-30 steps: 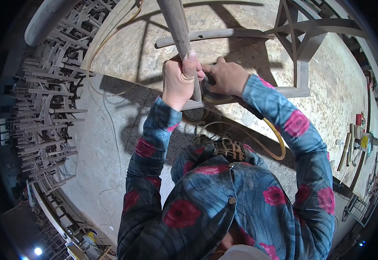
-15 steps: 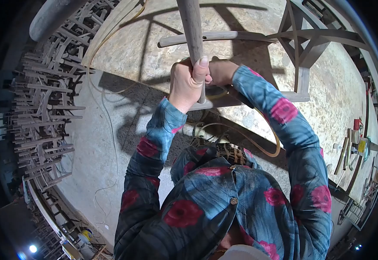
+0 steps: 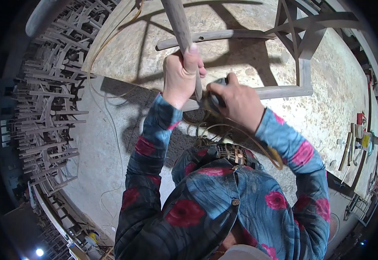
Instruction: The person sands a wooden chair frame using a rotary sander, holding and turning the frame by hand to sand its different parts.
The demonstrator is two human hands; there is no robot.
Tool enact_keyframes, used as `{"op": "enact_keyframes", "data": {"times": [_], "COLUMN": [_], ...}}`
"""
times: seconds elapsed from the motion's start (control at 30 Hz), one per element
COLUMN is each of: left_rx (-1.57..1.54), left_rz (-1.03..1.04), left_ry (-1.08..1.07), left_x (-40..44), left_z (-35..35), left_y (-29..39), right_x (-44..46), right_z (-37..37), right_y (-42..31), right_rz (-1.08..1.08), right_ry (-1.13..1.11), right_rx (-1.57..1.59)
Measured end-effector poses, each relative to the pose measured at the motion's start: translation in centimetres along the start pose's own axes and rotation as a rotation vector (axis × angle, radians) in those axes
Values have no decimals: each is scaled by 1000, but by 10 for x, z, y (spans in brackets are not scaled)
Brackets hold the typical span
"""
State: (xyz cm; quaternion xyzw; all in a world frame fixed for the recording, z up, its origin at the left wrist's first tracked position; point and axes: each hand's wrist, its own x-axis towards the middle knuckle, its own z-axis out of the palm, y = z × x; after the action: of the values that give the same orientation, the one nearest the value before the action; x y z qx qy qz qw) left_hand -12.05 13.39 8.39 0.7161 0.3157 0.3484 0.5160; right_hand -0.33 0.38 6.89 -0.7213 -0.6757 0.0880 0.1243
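Beneath the grey-brown, round wooden post [image 3: 178,21] spreads a broad, pale, stained worktable [image 3: 327,117]; stacked grey, stick-like wooden parts [image 3: 50,99] stand well to the post's left. Right of the post rises an angular grey wooden frame [image 3: 304,76], and behind it runs a curved grey wooden bar [image 3: 241,34]. A thin, yellowish hose [image 3: 277,157] loops to its near right. The left hand [image 3: 179,78] is wrapped round the post above its foot; the right hand [image 3: 243,102] grasps a dark, rounded hand tool [image 3: 215,99] just right of that foot, contact unclear. Half a second ago tucked behind the left, the right hand has come out rightward and nearer, suggesting work shifting to the post's near right side.
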Motion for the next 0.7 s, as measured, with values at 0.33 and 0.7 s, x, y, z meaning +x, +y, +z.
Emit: {"op": "enact_keyframes", "data": {"times": [0.33, 0.7], "left_rx": [-19, -28], "left_rz": [3, -21], "left_ry": [-43, -68], "left_x": [11, -25], "left_z": [-7, -9], "left_y": [4, -5], "right_x": [-22, 75], "right_z": [42, 117], "right_y": [-68, -91], "right_rz": [-297, -64], "right_ry": [139, 227], "right_rx": [282, 1063]}}
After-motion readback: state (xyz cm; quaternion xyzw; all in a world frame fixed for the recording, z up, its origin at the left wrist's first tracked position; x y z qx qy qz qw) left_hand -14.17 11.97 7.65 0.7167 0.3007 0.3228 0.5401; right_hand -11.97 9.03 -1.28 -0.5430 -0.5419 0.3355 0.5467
